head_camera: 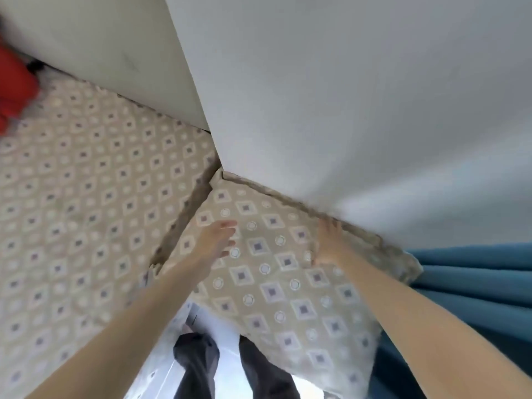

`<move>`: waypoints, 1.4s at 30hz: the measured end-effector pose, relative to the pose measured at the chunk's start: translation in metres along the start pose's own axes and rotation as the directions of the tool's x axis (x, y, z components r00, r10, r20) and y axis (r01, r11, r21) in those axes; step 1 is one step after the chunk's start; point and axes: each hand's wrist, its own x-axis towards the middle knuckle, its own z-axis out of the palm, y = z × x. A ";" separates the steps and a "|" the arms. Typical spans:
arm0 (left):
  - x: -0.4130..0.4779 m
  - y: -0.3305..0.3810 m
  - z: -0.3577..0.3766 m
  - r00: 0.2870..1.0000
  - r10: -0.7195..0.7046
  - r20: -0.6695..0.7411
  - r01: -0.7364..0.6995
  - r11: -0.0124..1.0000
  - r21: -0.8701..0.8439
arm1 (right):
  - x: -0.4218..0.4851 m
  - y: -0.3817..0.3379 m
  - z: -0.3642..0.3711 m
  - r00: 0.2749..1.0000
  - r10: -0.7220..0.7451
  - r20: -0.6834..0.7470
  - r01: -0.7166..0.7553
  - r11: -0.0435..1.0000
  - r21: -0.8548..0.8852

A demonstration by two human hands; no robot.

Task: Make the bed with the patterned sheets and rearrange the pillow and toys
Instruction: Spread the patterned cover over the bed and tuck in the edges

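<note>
A pillow [276, 283] in beige fabric with diamond and circle print lies in the bed's corner, against the white wall. My left hand [217, 243] rests flat on its upper left part, fingers spread. My right hand [328, 243] presses flat on its far edge, next to the wall, fingers extended. Neither hand grips anything. The bed [80, 203] to the left is covered with a sheet of the same pattern, lying smooth. A red toy [14, 90] shows at the far left edge, mostly cut off by the frame.
Two white walls [345, 96] meet at the corner right behind the pillow. A blue curtain [475, 283] hangs at the right, touching the pillow's end. My legs in dark trousers [198, 367] stand on a pale floor beside the bed.
</note>
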 end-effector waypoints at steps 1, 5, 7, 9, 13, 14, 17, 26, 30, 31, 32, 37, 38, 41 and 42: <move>0.005 -0.002 0.000 1.000 -0.001 -0.002 0.001 1.000 0.006 | 0.005 0.000 0.002 1.000 0.011 0.006 -0.011 1.000 -0.021; 0.015 -0.004 -0.001 1.000 -0.001 -0.019 0.001 1.000 0.028 | 0.015 -0.003 0.003 1.000 0.000 -0.007 0.000 0.996 -0.093; 0.016 -0.006 -0.003 1.000 -0.004 -0.023 0.005 0.999 0.039 | 0.017 -0.005 0.004 0.999 -0.015 -0.035 0.012 0.995 -0.103; 0.015 -0.005 -0.004 1.000 0.002 -0.028 0.000 0.998 0.062 | 0.015 -0.005 0.005 0.997 -0.026 -0.069 0.024 0.999 -0.027; 0.007 0.003 -0.006 0.996 0.080 -0.028 -0.074 0.981 0.181 | -0.003 -0.012 -0.007 0.988 -0.148 0.050 0.142 0.984 0.104; 0.003 0.006 -0.008 0.993 0.113 -0.022 -0.106 0.971 0.212 | -0.010 -0.017 -0.011 0.978 -0.190 0.090 0.178 0.976 0.124; -0.012 0.013 -0.017 0.963 0.271 0.019 -0.264 0.916 0.302 | -0.036 -0.036 -0.030 0.937 -0.301 0.178 0.278 0.950 0.141; -0.098 0.009 -0.108 0.832 0.537 0.135 -0.332 0.288 0.898 | -0.140 -0.130 -0.095 0.754 -0.586 0.298 0.620 0.784 -0.027; -0.138 -0.005 -0.166 0.871 0.490 0.041 -0.153 0.192 0.969 | -0.183 -0.183 -0.122 0.672 -0.659 0.338 0.732 0.662 -0.164; -0.156 -0.013 -0.189 0.879 0.476 -0.011 -0.098 0.204 0.974 | -0.201 -0.207 -0.128 0.637 -0.683 0.358 0.767 0.608 -0.205; -0.159 -0.013 -0.196 0.894 0.448 -0.006 -0.087 0.185 0.979 | -0.205 -0.213 -0.132 0.621 -0.696 0.360 0.780 0.591 -0.204; -0.211 -0.054 -0.278 0.904 0.390 -0.177 0.002 0.408 0.913 | -0.261 -0.305 -0.133 0.478 -0.760 0.440 0.877 0.435 -0.202; -0.219 -0.063 -0.294 0.903 0.377 -0.206 0.012 0.457 0.890 | -0.270 -0.323 -0.131 0.458 -0.762 0.457 0.888 0.417 -0.193; -0.246 -0.092 -0.349 0.887 0.352 -0.300 0.074 0.532 0.844 | -0.293 -0.387 -0.122 0.413 -0.739 0.531 0.909 0.372 -0.189; -0.252 -0.101 -0.370 0.878 0.353 -0.324 0.084 0.552 0.829 | -0.301 -0.412 -0.119 0.404 -0.734 0.546 0.913 0.356 -0.197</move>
